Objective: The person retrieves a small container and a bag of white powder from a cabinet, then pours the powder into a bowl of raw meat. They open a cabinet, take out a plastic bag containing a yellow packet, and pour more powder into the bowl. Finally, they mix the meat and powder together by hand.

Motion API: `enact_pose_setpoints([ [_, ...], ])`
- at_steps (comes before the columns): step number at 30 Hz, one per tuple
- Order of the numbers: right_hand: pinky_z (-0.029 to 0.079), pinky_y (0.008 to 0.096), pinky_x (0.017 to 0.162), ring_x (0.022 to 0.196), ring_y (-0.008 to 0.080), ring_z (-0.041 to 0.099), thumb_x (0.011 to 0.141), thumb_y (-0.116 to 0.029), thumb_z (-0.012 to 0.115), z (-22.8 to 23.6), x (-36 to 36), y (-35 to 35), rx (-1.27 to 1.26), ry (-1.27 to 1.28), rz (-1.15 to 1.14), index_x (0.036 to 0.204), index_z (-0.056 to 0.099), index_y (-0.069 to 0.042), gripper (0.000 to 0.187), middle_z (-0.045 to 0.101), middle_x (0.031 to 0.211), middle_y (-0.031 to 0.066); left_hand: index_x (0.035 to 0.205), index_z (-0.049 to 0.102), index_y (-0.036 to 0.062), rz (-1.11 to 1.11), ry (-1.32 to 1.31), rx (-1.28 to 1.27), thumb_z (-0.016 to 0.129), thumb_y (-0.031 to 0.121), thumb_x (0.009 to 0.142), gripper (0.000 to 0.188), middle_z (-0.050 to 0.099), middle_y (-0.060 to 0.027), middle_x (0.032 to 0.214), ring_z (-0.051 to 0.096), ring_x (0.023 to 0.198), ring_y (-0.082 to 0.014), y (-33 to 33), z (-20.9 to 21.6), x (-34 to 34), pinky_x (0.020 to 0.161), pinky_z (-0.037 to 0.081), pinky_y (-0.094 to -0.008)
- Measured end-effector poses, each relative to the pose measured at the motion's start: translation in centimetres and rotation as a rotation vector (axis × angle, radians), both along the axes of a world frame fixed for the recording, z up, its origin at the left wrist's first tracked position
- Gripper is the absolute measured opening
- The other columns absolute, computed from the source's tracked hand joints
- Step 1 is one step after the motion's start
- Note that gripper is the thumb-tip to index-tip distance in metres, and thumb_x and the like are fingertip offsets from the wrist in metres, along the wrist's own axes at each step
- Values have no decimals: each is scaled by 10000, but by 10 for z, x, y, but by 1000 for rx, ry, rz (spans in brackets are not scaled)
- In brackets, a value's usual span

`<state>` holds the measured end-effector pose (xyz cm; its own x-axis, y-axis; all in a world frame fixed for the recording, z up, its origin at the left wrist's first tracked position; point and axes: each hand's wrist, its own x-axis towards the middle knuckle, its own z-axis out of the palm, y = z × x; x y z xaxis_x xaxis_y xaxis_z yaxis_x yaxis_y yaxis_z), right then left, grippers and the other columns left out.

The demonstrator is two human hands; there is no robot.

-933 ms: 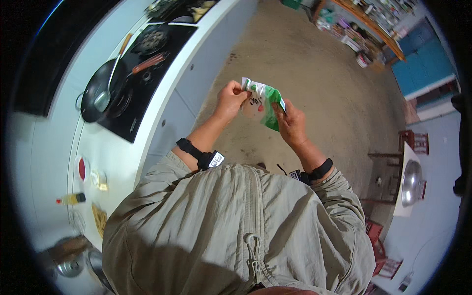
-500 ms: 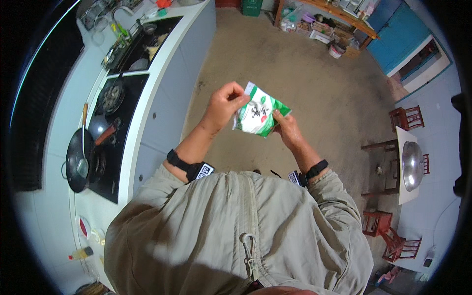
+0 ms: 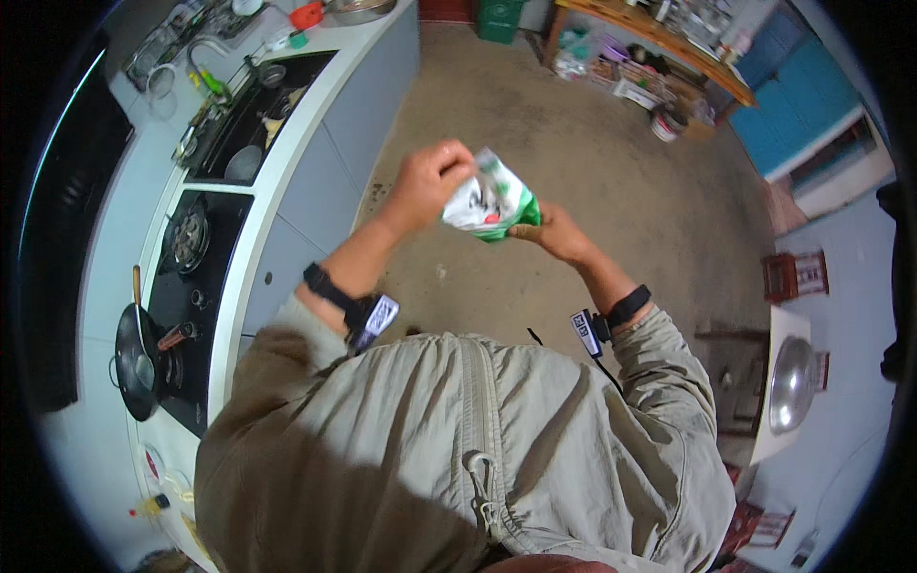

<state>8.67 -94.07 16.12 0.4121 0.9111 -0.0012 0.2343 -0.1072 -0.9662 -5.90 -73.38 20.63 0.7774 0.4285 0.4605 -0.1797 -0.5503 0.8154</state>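
A white and green plastic packet (image 3: 497,201) is held up in front of me, above the floor and to the right of the counter. My left hand (image 3: 432,183) has its fingers curled at the packet's upper left edge, gripping it there. From the other side, my right hand (image 3: 556,232) pinches the green lower right corner, its thumb lying along the bottom. The packet is tilted and slightly blurred, its upper edge pointing up and away. Whether its top is torn cannot be made out.
Along the left runs a counter (image 3: 224,315) with a black wok (image 3: 136,382), a ladle resting in it, on the gas hob (image 3: 191,325). Behind the hob is a sink (image 3: 272,129). A table with a large metal basin (image 3: 793,382) and red chairs (image 3: 795,275) stand at the right.
Both hands and the packet have shifted up and slightly left in view. The packet has tipped and looks more crumpled. My view has turned a little, showing more of the sink end.
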Motion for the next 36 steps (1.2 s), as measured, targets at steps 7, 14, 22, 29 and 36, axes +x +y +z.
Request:
enact_pose_setpoints([
  [7,473,341,718,838,176,582,902,-243,679,40,80,150,311,-354,65,1077,645,-16,288,607,936,89,878,609,22,-184,-36,354,653,108,837,105,611,-93,818,592,705,-218,101,19,94,652,481,-341],
  [14,433,343,632,708,185,536,924,-208,638,46,174,232,259,-333,-179,924,659,23,232,563,764,104,961,619,28,-299,285,-175,647,146,910,132,561,39,811,506,737,-45,207,3,169,653,436,-221],
  [22,491,340,739,849,203,622,897,-194,665,36,279,284,291,-681,-254,972,671,22,229,640,869,127,895,596,37,-82,123,150,596,104,885,67,571,-39,817,577,739,-176,265,-21,320,649,465,-315],
  [29,460,312,736,838,181,571,905,-170,648,30,429,327,306,-612,-236,884,679,30,203,633,867,84,860,598,30,-104,22,464,588,91,861,62,581,-118,830,587,734,-272,281,-4,447,666,471,-352],
  [36,474,347,798,918,225,599,874,-194,677,48,557,373,272,-580,-78,940,711,-17,192,663,907,115,859,589,36,20,-6,423,563,109,865,77,586,-131,841,586,779,-314,326,15,550,685,466,-390],
])
